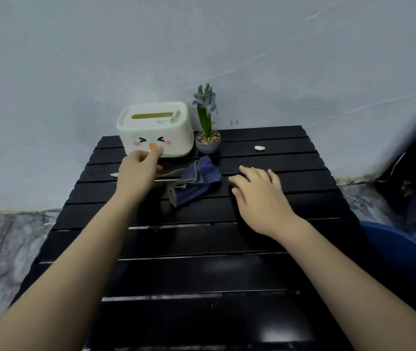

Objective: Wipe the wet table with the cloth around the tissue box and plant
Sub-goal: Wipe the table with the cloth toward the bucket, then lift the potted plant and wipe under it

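Black table, both hands either side of cloth.

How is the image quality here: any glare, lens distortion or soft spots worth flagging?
Head view: wide-angle bending bows the black slatted table edges outward; ceiling-light glare sits on the near slats; a blurred pale edge cuts the upper right corner; the blue folded cloth and both hands, left and right, look slightly soft.
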### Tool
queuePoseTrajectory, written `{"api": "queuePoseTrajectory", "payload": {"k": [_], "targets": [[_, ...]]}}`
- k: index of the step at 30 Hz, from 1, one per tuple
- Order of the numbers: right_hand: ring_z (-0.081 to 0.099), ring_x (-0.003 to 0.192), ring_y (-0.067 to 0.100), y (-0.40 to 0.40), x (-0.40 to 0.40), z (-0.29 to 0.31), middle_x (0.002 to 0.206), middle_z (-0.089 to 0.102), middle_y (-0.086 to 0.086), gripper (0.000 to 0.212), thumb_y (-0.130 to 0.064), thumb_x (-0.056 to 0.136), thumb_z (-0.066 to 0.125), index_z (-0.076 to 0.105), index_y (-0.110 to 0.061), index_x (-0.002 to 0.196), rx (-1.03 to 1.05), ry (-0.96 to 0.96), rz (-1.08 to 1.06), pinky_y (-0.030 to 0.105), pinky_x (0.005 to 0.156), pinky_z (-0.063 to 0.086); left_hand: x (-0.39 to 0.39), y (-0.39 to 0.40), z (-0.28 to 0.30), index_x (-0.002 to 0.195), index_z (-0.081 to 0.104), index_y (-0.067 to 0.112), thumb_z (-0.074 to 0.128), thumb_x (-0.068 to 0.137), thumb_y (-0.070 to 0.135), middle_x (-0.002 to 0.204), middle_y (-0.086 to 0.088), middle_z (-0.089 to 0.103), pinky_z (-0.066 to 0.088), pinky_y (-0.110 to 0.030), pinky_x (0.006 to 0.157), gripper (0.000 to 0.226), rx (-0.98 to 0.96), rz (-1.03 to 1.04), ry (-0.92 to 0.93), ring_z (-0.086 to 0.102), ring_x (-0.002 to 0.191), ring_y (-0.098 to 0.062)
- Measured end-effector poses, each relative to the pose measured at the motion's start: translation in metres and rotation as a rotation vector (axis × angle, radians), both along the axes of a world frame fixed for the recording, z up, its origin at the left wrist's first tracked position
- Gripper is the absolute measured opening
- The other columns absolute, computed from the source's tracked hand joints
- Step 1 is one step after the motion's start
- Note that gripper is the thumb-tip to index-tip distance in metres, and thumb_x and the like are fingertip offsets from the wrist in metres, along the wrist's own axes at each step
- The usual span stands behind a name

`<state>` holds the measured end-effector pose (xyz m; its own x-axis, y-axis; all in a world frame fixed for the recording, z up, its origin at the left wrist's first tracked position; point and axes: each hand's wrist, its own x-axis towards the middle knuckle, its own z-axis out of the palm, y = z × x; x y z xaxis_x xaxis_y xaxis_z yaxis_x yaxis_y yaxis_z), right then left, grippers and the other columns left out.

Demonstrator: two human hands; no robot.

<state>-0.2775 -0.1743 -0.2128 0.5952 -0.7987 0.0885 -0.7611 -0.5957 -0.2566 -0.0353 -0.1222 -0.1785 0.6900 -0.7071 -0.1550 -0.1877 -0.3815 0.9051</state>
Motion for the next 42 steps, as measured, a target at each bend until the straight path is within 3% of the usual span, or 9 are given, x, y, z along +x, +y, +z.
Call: {"api": "queuePoseTrajectory", "payload": {"k": [3, 6, 12, 18, 21, 25, 28, 33, 42], "targets": [[0.030, 0.142, 0.027, -0.002, 0.006, -0.005, 0.153, 0.038, 0.005, 0.036, -0.028, 0.103, 0.038, 0.052, -0.023, 0.135, 0.002, 0.011, 0.011, 0.046, 0.117, 0.017, -0.009, 0.009, -0.005, 0.105, 0.068, 0.022, 0.076, 0.070, 0.064, 0.099, 0.000, 0.073, 0.056, -0.042, 0.092, 0.055, 0.011, -0.250, -0.022, 0.069, 0.097, -0.018], [0.030, 0.142, 0.028, 0.000, 0.010, -0.008, 0.152, 0.039, 0.006, 0.036, -0.028, 0.102, 0.040, 0.052, -0.021, 0.135, 0.005, 0.013, 0.006, 0.046, 0.116, 0.021, -0.026, 0.008, -0.016, 0.130, 0.053, 0.023, 0.086, 0.067, 0.051, 0.112, 0.004, 0.061, 0.048, -0.027, 0.090, 0.076, 0.136, -0.477, -0.276, 0.060, 0.102, -0.011], [0.032, 0.140, 0.031, 0.001, 0.011, -0.011, 0.151, 0.041, 0.009, 0.034, -0.025, 0.102, 0.041, 0.054, -0.018, 0.132, -0.010, 0.000, 0.003, 0.047, 0.113, 0.025, -0.011, -0.004, -0.019, 0.108, 0.070, 0.011, 0.077, 0.082, 0.007, 0.081, 0.000, 0.066, 0.053, -0.028, 0.077, 0.027, -0.036, -0.285, -0.191, 0.060, 0.071, -0.010], [0.049, 0.117, 0.030, -0.008, 0.015, -0.013, 0.128, 0.057, 0.006, 0.025, -0.025, 0.099, 0.046, 0.061, -0.017, 0.117, -0.121, -0.033, -0.009, 0.043, 0.099, 0.036, -0.005, 0.010, -0.032, 0.127, 0.057, 0.014, 0.061, 0.089, 0.009, 0.121, -0.007, 0.061, 0.040, -0.034, 0.096, 0.039, -0.028, -0.045, -0.720, 0.053, 0.116, -0.029], [0.052, 0.105, 0.029, -0.014, 0.023, -0.013, 0.118, 0.058, 0.005, 0.022, -0.026, 0.098, 0.046, 0.062, -0.017, 0.111, -0.151, -0.059, -0.024, 0.041, 0.089, 0.039, -0.021, 0.010, -0.039, 0.137, 0.053, 0.016, 0.057, 0.097, 0.023, 0.135, -0.005, 0.058, 0.038, -0.037, 0.110, 0.041, -0.193, -0.386, -0.760, 0.049, 0.129, -0.026], [0.052, 0.110, 0.032, -0.023, 0.044, -0.006, 0.127, 0.053, 0.010, 0.025, -0.025, 0.096, 0.049, 0.060, -0.018, 0.118, -0.191, -0.153, -0.076, 0.044, 0.086, 0.042, -0.036, 0.011, -0.062, 0.158, 0.008, 0.031, 0.032, 0.095, 0.066, 0.166, -0.004, 0.009, 0.005, -0.041, 0.125, 0.076, 0.124, -0.676, -0.872, 0.002, 0.154, -0.026], [0.045, 0.122, 0.036, -0.039, 0.062, 0.001, 0.142, 0.043, 0.017, 0.035, -0.025, 0.097, 0.048, 0.054, -0.024, 0.131, -0.179, -0.198, -0.040, 0.048, 0.094, 0.043, -0.036, 0.010, -0.069, 0.157, -0.003, 0.037, 0.017, 0.090, 0.073, 0.167, -0.004, 0.002, -0.002, -0.040, 0.124, 0.079, 0.171, -0.665, -0.923, -0.005, 0.154, -0.028], [0.026, 0.139, 0.040, -0.077, 0.095, 0.007, 0.159, 0.018, 0.021, 0.046, -0.030, 0.102, 0.040, 0.036, -0.037, 0.147, -0.030, -0.157, 0.038, 0.050, 0.108, 0.034, -0.038, 0.010, -0.067, 0.153, -0.009, 0.048, 0.024, 0.099, 0.062, 0.167, -0.003, 0.000, -0.002, -0.038, 0.124, 0.065, 0.143, -0.650, -0.903, -0.007, 0.154, -0.026], [0.047, 0.124, 0.032, -0.109, 0.103, 0.007, 0.133, 0.046, 0.010, 0.043, -0.039, 0.096, 0.054, 0.049, -0.027, 0.137, 0.181, -0.281, 0.069, 0.046, 0.104, 0.042, -0.051, -0.005, -0.064, 0.156, 0.003, 0.043, 0.023, 0.089, 0.076, 0.166, -0.011, 0.013, 0.018, -0.048, 0.122, 0.077, 0.179, -0.537, -0.966, 0.013, 0.151, -0.038]]}}
